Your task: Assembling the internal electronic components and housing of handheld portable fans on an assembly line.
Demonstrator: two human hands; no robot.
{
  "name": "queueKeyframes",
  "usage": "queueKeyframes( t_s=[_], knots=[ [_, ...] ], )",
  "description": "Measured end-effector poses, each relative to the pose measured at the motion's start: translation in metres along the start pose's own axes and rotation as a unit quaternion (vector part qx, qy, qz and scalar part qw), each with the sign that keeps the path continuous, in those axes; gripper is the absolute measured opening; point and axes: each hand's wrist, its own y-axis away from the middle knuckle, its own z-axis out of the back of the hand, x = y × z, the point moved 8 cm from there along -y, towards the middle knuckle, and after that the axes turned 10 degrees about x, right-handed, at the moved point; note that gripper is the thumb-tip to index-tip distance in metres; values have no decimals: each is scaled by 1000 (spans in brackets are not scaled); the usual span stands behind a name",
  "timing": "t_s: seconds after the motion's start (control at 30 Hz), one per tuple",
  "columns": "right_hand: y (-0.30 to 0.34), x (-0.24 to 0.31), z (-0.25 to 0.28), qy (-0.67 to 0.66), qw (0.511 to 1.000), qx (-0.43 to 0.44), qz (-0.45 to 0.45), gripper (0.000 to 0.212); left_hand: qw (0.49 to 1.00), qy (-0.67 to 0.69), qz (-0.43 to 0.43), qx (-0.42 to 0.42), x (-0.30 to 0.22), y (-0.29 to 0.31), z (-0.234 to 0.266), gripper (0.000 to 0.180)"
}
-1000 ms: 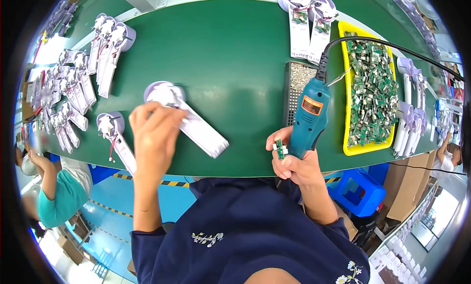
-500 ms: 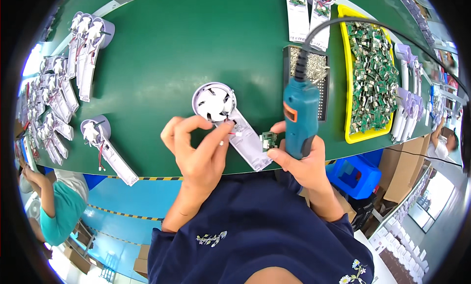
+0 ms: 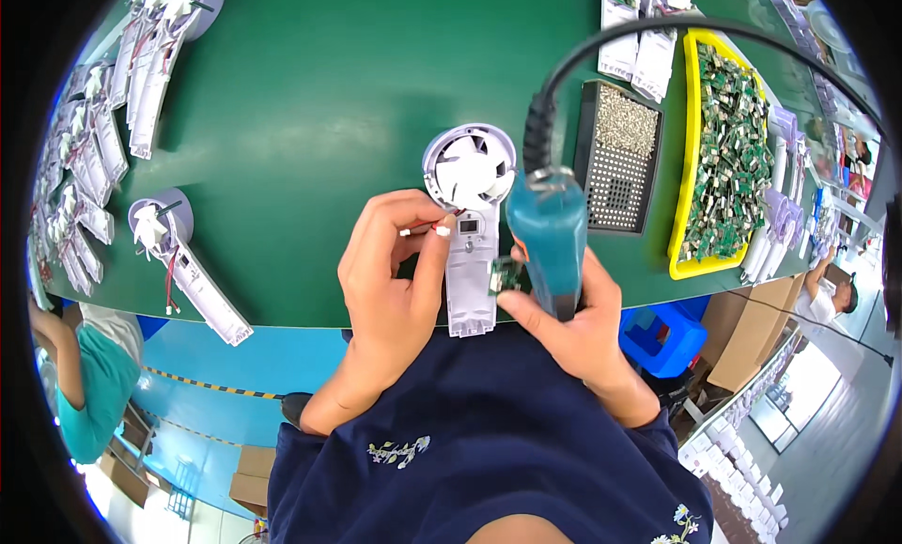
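Observation:
A lilac handheld fan housing (image 3: 472,290) lies open on the green table before me, its white fan blades (image 3: 470,173) at the far end and its handle toward me. Over the left side of the handle, my left hand (image 3: 390,267) pinches thin red and black wires between thumb and forefinger. Small white plugs (image 3: 443,231) on the wire ends show at the fingertips. My right hand (image 3: 587,333) wraps round a teal electric screwdriver (image 3: 550,239) held upright. Its thumb and forefinger also grip a small green circuit board (image 3: 507,275) beside the handle. The screwdriver's tip is hidden.
A black screw tray (image 3: 615,159) and a yellow tray (image 3: 691,149) heaped with circuit boards stand at right. More fan housings (image 3: 193,272) lie at left, with others at far right. The screwdriver's black cable (image 3: 648,23) arches overhead. A co-worker's teal sleeve (image 3: 108,380) shows at lower left.
The fan housing has turned from slanting to nearly straight, its handle now pointing at me. My left hand has closed on the wires. The screwdriver and circuit board remain in my right hand.

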Motion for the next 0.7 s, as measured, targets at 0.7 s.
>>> queueKeyframes(
  t_s=[0.7],
  knots=[
    [-30, 16, -9, 85, 996, -9, 6, 41, 998, 40, 46, 26, 10, -3, 0, 9]
  ],
)
